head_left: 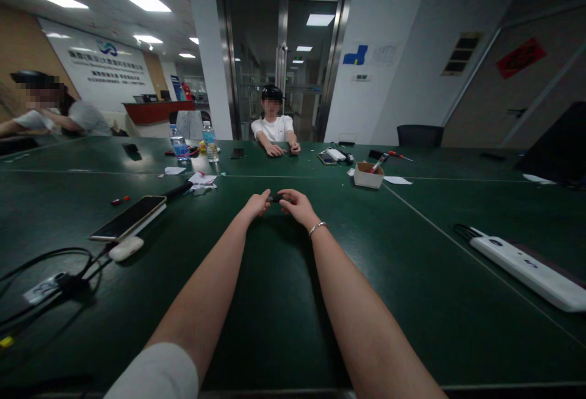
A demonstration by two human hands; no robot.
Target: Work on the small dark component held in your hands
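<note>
My two arms reach out over the dark green table [274,301]. Between my hands is a small, dark, stubby object [275,198], too small and dim to name its kind. My left hand [259,204] pinches its left end between thumb and fingers. Curled fingers of my right hand [297,206] hold the other end, just above the tabletop. A metal bracelet [317,229] circles my right wrist.
Left of my arms lie a phone [130,219], a white earbud case [126,249] and tangled black cables [75,283]. Ahead stand bottles [210,143] and a small box [368,176]. A white power bank [526,268] lies right. A person [273,121] sits opposite.
</note>
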